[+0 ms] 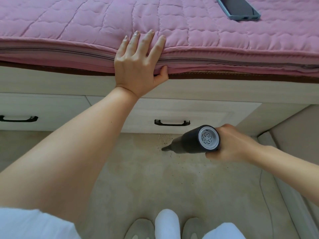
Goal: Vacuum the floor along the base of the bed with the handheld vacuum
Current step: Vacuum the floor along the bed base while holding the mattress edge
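No text, label, brand, number or sign can be read. The handheld vacuum (pixel 195 141) shows only a plain white end cap with ring-shaped vent slots, and the phone (pixel 239 8), lying up on the bed beyond it, bears no legible marking.

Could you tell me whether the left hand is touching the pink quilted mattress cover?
Touching. The head view shows the left hand lying on the edge of the pink quilted mattress cover, fingers flat on top and thumb tucked under its edge.
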The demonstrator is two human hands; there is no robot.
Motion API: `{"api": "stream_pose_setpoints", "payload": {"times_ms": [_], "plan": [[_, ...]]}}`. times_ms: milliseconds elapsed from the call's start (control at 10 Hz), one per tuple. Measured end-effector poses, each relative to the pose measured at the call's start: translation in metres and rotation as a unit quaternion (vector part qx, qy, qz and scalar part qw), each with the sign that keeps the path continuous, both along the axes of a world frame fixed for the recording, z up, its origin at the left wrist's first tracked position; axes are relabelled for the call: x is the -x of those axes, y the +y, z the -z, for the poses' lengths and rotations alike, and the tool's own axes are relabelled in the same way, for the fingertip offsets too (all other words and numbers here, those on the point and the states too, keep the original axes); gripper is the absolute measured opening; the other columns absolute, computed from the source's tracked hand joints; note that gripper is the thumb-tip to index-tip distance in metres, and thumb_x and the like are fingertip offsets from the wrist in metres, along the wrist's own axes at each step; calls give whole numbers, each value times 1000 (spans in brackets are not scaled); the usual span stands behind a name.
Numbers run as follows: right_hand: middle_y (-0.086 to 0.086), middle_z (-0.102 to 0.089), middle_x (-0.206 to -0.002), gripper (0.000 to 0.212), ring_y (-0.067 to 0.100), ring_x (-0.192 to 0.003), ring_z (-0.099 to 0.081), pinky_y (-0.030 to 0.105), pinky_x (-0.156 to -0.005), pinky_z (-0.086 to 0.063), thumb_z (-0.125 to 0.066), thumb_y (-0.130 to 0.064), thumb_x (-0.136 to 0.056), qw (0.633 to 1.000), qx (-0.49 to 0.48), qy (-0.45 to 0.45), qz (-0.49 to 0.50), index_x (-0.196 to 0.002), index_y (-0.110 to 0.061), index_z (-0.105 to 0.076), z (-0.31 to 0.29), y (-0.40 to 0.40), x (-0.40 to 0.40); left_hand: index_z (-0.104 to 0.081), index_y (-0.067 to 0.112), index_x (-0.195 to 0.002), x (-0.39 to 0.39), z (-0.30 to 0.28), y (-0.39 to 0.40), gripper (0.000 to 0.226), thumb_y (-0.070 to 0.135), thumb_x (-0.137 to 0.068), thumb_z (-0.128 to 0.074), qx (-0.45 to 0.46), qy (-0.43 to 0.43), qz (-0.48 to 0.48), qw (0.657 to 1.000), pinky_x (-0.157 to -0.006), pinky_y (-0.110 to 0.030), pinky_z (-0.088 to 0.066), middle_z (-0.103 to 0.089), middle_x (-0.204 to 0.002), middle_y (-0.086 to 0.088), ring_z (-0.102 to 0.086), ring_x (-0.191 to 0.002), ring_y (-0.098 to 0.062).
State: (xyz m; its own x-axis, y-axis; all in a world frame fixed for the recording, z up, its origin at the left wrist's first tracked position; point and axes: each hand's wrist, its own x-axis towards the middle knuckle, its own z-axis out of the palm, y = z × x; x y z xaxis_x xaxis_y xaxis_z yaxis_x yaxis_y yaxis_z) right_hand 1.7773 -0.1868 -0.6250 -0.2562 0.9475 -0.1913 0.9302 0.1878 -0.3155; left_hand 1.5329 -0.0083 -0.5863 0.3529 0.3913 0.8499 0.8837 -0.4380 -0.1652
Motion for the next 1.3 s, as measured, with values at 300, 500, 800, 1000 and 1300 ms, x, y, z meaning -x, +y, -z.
{"api": "stream_pose_setpoints", "payload": {"times_ms": [300, 500, 800, 1000, 1300], "plan": [[-5, -52, -57, 20, 10, -49, -46, 25, -42, -35, -56, -39, -52, 999, 6, 45, 25, -67, -35, -44, 5, -3, 0, -60, 20, -130, 0, 0, 0, 55, 47, -84, -49, 1, -6, 0, 1000, -100, -50, -47, -62, -130, -8, -60, -116, -36], [-13, -51, -51, 19, 7, -49, -52, 26, -42, -38, -57, -43, -54, 999, -13, 35, 27, -66, -49, -44, 10, 1, 8, -60, 20, -131, 0, 0, 0, 55, 47, -84, -48, 3, -7, 2, 1000, -101, -50, -46, -62, -130, -8, -60, -116, -36], [-7, -57, -56, 20, 12, -52, -55, 32, -46, -43, -61, -40, -55, 999, -6, 40, 23, -65, -37, -43, 10, 2, 9, -61, 20, -130, -1, 0, -1, 55, 47, -83, -50, 3, -13, 3, 1000, -100, -51, -47, -63, -129, -9, -60, -116, -36], [-15, -61, -68, 27, 15, -63, -60, 24, -49, -43, -67, -41, -63, 999, -26, 20, 22, -82, -46, -48, 14, 3, 13, -61, 20, -130, -1, 1, 0, 55, 47, -83, -50, 6, -12, 6, 1000, -100, -51, -47, -63, -129, -8, -60, -116, -36], [-13, -68, -84, 41, 16, -71, -63, 22, -52, -38, -70, -47, -70, 998, -57, -3, 5, -106, -35, -56, 22, 7, 23, -61, 20, -130, -1, 0, -1, 55, 47, -83, -50, 11, -12, 6, 1000, -101, -51, -46, -63, -129, -8, -59, -117, -37]]}}
